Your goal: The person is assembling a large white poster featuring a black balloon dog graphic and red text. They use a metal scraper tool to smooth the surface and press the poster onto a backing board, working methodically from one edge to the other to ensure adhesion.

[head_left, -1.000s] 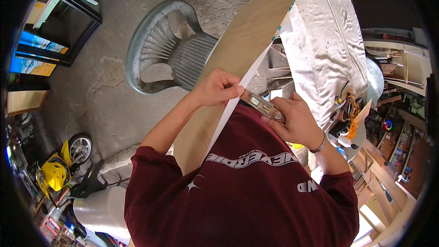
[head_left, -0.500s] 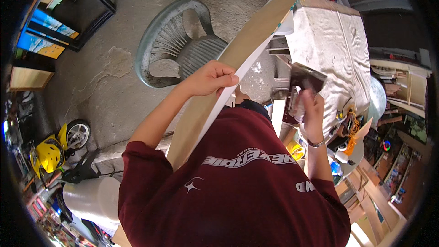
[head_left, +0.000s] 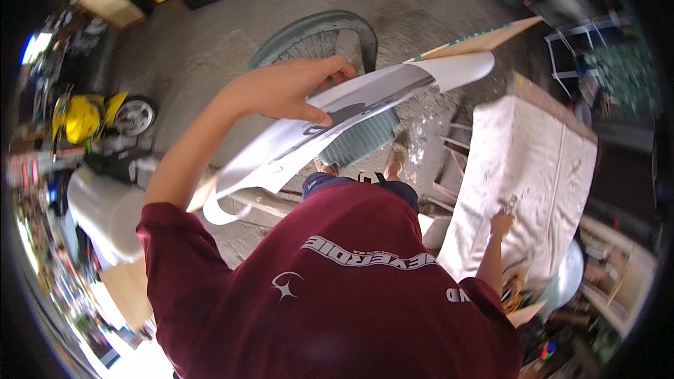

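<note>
My left hand point(head_left: 298, 91) grips the upper edge of a white printed sheet point(head_left: 246, 158), thumb on the printed face and fingers over the far side. The sheet bows, with curled ends and dark grey print across its middle. A thin tan board point(head_left: 484, 45) with teal marks along its edge sticks out behind the sheet's far right end. Out to the right, my right hand point(head_left: 501, 224) is closed over a cloth-covered table point(head_left: 533, 140). A small metallic thing point(head_left: 512, 203) shows at its fingers, too blurred to name.
A green plastic chair point(head_left: 316, 38) stands just beyond the sheet. A yellow motorbike point(head_left: 84, 116) is at the left, near a large pale roll point(head_left: 105, 214). Orange cord point(head_left: 512, 295) lies by the table's near end. A white metal frame point(head_left: 572, 49) stands at the far right.
The sheet and board have swung flatter, and the printed side now shows. My left hand moved along the edge. My right hand went right to the table; the dark flat object by it is out of sight.
</note>
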### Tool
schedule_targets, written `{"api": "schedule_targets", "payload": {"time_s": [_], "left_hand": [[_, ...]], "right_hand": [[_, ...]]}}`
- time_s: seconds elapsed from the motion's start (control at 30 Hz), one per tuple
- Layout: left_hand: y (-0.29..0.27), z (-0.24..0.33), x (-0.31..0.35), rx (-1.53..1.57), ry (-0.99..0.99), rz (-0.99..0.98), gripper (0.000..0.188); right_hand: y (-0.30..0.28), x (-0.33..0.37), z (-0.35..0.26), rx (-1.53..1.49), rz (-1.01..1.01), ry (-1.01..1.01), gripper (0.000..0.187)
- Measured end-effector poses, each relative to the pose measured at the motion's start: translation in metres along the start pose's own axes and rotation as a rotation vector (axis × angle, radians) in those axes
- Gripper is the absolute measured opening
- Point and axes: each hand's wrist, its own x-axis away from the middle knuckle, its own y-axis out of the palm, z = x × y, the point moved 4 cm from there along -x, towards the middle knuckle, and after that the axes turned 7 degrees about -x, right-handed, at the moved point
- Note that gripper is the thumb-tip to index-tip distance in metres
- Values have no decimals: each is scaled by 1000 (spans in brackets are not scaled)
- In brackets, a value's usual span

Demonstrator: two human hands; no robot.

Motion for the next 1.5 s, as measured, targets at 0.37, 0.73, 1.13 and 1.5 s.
{"api": "schedule_targets", "payload": {"time_s": [0.37,0.73,1.13,1.5], "left_hand": [[50,43,-55,-435,-510,658,36],[51,81,-147,-640,-441,935,29],[60,84,-158,-613,-296,1009,17],[46,110,-215,-553,-319,883,24]], "right_hand": [[-137,70,-300,-666,374,-1085,78],[-257,172,-446,-1087,320,-1741,43],[-341,40,-388,-578,446,-1524,19],[-318,-127,-433,-881,175,-1433,14]]}}
